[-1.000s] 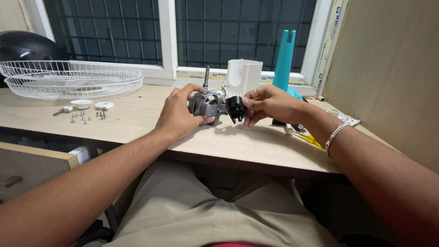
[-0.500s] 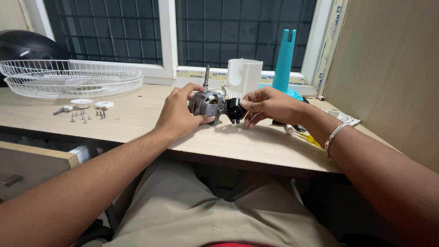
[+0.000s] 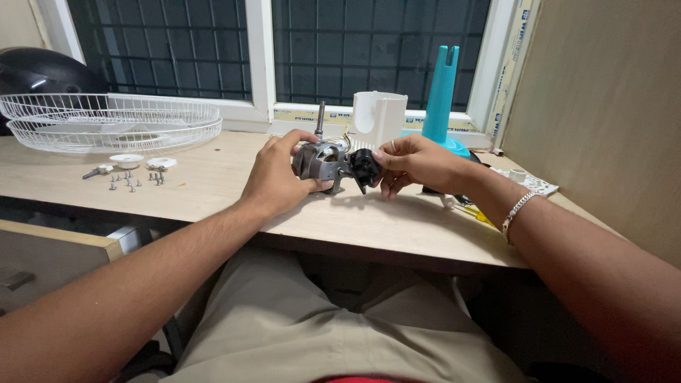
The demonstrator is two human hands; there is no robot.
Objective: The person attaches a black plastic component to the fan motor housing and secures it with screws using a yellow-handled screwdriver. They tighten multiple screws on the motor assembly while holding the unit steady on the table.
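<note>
Wooden counter [image 3: 213, 191] spanning the frame, its bare middle kept as working room. Upper left: white wire fan guards [image 3: 106, 120], stacked clear of the work. Centre: grey fan motor [image 3: 319, 162], shaft upright, steadied just above the counter by the left hand [image 3: 277, 177], fingers wrapped around it. The right hand [image 3: 418, 164] pinches a black plastic part [image 3: 366, 169] against the motor's side. Left: loose screws [image 3: 131, 181], grouped together.

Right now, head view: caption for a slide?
Left hand steadies grey fan motor; right hand holds black part against it.
</note>
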